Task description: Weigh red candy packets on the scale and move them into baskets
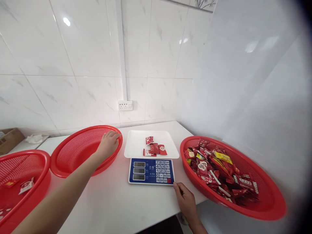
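Note:
My left hand (109,143) rests on the rim of an empty red basket (73,152), fingers curled over its edge. My right hand (185,199) sits at the front right corner of a blue digital scale (151,171), its fingers curled with one fingertip by the keypad. The scale's white tray (136,144) holds several small red candy packets (154,148). Right of the scale, a large red basket (268,201) is heaped with red and yellow wrapped candies (219,170).
At the far left, another red basket (36,162) holds a few packets. A cardboard box (9,139) and crumpled paper (35,138) lie at the back left. A wall socket (125,105) is set in the white tiles. The white table ends just before me.

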Available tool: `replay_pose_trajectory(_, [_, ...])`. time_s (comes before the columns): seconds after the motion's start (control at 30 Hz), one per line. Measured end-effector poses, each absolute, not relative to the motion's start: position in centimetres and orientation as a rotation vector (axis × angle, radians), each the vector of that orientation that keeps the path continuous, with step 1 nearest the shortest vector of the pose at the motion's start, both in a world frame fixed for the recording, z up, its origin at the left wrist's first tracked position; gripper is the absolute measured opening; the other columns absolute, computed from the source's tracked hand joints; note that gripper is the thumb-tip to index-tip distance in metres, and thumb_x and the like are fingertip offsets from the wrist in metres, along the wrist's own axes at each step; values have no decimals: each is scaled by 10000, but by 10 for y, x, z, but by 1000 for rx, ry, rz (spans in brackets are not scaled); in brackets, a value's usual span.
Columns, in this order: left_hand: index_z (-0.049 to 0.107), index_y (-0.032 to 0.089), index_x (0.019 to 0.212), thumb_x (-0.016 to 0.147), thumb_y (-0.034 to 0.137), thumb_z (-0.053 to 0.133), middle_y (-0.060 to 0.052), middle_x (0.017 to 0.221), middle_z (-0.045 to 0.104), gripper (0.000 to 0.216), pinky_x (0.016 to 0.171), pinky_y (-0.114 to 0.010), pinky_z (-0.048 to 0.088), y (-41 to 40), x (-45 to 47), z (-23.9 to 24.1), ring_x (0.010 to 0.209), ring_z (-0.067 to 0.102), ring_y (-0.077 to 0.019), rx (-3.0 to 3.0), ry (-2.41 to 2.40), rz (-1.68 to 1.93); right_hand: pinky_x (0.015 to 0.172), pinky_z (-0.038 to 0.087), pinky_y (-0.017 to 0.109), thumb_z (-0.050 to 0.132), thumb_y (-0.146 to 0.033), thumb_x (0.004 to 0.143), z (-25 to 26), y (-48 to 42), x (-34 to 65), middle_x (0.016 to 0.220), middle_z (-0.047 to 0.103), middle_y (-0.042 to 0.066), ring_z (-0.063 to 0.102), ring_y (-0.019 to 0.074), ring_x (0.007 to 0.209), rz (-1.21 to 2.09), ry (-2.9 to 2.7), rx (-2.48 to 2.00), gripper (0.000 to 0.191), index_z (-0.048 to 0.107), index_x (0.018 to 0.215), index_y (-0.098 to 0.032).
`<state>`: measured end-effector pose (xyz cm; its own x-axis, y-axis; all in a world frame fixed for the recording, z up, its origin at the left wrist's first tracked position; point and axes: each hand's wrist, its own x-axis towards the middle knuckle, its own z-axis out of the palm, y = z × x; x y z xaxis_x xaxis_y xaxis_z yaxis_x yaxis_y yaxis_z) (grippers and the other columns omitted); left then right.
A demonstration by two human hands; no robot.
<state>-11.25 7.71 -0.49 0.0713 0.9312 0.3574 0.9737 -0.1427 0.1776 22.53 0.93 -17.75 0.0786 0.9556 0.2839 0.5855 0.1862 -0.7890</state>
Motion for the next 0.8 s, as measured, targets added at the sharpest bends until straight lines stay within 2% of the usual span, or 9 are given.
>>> replay_pose_trajectory(0.07, [573, 174, 1105, 856, 235, 361, -105, 1217, 551, 332, 1018, -485, 258, 73, -98, -14, 1205, 391, -281, -2312, -1918, -589, 481, 356, 188, 375, -545, 823, -178, 9, 225, 512, 463, -29, 438, 114, 496, 546, -1624, -1504, 436, 464, 585, -190])
replay_pose_trajectory(0.2, [588, 208, 1089, 842, 319, 460, -48, 1150, 608, 300, 1022, -354, 301, 81, -46, -30, 1152, 457, -213, -2596, -1743, -554, 477, 353, 197, 365, -563, 821, -177, 9, 225, 512, 456, -23, 429, 122, 496, 545, -1626, -1489, 446, 450, 585, -194])
replay_pose_trajectory(0.27, [594, 211, 1074, 821, 318, 495, -53, 1102, 629, 292, 968, -335, 365, 89, -24, -35, 1093, 507, -210, -2691, -1708, -534, 469, 349, 198, 361, -569, 821, -176, 9, 225, 508, 444, -25, 416, 120, 491, 547, -1616, -1478, 451, 445, 582, -196])
replay_pose_trajectory(0.4, [612, 207, 995, 758, 253, 549, -66, 934, 645, 249, 765, -319, 478, 101, -5, -41, 913, 592, -231, -2754, -1763, -511, 478, 352, 196, 357, -567, 824, -174, 8, 224, 512, 423, -30, 411, 117, 501, 560, -1604, -1466, 452, 442, 583, -194])
replay_pose_trajectory(0.47, [601, 224, 970, 741, 189, 541, -41, 918, 615, 239, 681, -267, 488, 102, -6, -42, 800, 611, -186, -2742, -1805, -540, 489, 354, 196, 356, -561, 827, -174, 8, 224, 520, 426, -30, 412, 116, 506, 566, -1602, -1466, 448, 434, 582, -194])
replay_pose_trajectory(0.57, [577, 234, 941, 748, 95, 465, -18, 938, 563, 264, 644, -216, 477, 97, -20, -38, 719, 599, -127, -2650, -1881, -624, 492, 351, 195, 360, -551, 830, -175, 8, 225, 525, 433, -31, 410, 111, 505, 580, -1602, -1481, 442, 442, 590, -190])
replay_pose_trajectory(0.67, [575, 216, 911, 751, 36, 387, -42, 966, 537, 306, 687, -248, 471, 89, -49, -27, 806, 585, -155, -2460, -1971, -699, 494, 352, 196, 362, -549, 831, -176, 9, 225, 525, 437, -30, 418, 113, 510, 593, -1608, -1484, 442, 459, 598, -186])
replay_pose_trajectory(0.8, [581, 170, 962, 767, 69, 383, -134, 1081, 509, 296, 826, -444, 416, 73, -82, -13, 1031, 488, -304, -2187, -2042, -744, 484, 345, 198, 371, -543, 828, -177, 10, 225, 523, 433, -31, 411, 113, 507, 597, -1603, -1466, 434, 452, 590, -189])
